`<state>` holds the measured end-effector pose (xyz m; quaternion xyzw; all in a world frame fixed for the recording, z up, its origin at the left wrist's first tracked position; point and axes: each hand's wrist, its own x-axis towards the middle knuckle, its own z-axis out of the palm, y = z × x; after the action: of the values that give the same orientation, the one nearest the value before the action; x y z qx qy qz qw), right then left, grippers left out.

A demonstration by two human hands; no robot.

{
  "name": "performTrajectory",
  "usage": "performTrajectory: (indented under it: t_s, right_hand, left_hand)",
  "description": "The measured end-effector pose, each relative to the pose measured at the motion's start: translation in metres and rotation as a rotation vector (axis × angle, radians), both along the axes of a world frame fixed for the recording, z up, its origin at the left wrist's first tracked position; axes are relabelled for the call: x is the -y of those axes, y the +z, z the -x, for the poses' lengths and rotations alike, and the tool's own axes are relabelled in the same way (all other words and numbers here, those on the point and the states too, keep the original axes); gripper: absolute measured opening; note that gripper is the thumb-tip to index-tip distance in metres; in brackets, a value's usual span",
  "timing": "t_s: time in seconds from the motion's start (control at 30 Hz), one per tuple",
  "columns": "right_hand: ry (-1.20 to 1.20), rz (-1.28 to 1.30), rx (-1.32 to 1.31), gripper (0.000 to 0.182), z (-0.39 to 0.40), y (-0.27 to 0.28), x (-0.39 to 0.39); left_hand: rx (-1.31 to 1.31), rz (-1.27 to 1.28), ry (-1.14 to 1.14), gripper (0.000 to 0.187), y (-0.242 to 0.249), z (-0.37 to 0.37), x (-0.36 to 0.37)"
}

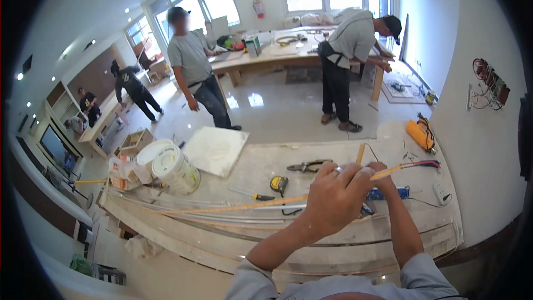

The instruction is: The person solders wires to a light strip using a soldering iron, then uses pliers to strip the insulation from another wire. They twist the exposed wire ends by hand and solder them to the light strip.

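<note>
My left hand (pixel 338 197), with a ring on one finger, is closed on a thin yellow-orange LED strip (pixel 266 205). Towards the left the strip trails low over the table; on the right it ends in red and black wires (pixel 425 163). Just behind, my right hand (pixel 384 180) is closed at the same strip, its fingertips partly hidden by the left. A yellow stick-like piece (pixel 361 152) stands up beyond my fingers. Pliers (pixel 308 165), a tape measure (pixel 278 184) and a screwdriver (pixel 261 196) lie to the left. Under my right wrist is a blue object (pixel 391 193).
The worktable (pixel 244 161) also bears a white bucket (pixel 175 169), a white board (pixel 216 150), metal profiles (pixel 233 220), a power strip (pixel 441 193) and an orange tool (pixel 420 135). Several people work beyond, one bent at another table (pixel 266 64). A wall (pixel 488 150) with exposed wires rises right.
</note>
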<state>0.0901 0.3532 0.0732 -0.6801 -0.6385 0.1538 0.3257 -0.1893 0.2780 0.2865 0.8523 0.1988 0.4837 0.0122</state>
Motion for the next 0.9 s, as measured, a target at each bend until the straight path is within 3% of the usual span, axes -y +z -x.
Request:
performTrajectory:
  t_s: [0.13,0.2,0.23,0.3,0.33,0.4,0.53,0.6,0.67,0.77,0.9]
  right_hand:
    - [0.068,0.016,-0.175,0.027,0.005,0.076,0.08]
    - [0.044,0.047,-0.679,0.027,0.006,0.112,0.119]
    - [0.029,0.048,-0.682,0.027,0.006,0.126,0.135]
    - [0.097,-0.192,-0.865,0.028,0.004,0.154,0.159]
    - [0.196,-0.227,-0.874,0.039,-0.006,0.161,0.17]
    - [0.268,-0.32,-1.156,0.059,-0.024,0.167,0.182]
    - [0.294,-0.308,-1.051,0.073,-0.028,0.222,0.201]
    - [0.318,-0.259,-0.708,0.074,-0.026,0.245,0.205]
    - [0.261,-0.196,-0.604,0.071,-0.021,0.266,0.207]
    - [0.377,-0.068,-0.303,0.057,-0.01,0.292,0.21]
    - [0.371,0.115,-0.101,0.062,-0.004,0.31,0.213]
  left_hand:
    - [-0.001,0.007,-0.009,0.03,0.001,0.004,0.006]
    - [-0.008,0.006,-0.021,0.029,0.002,0.005,0.011]
    - [-0.007,-0.001,-0.025,0.028,0.001,0.005,0.014]
    - [-0.007,0.009,-0.047,0.027,-0.002,0.005,0.02]
    - [-0.004,0.001,-0.047,0.026,-0.003,0.005,0.022]
    - [-0.003,0.004,-0.063,0.026,-0.005,0.005,0.029]
    - [-0.034,0.049,-0.063,0.025,-0.007,0.006,0.041]
    - [-0.044,0.049,-0.072,0.025,-0.008,0.006,0.046]
    - [-0.043,0.058,-0.08,0.025,-0.011,0.005,0.048]
    - [-0.043,0.071,-0.089,0.025,-0.014,0.005,0.053]
    - [-0.016,0.074,-0.12,0.025,-0.018,0.004,0.058]
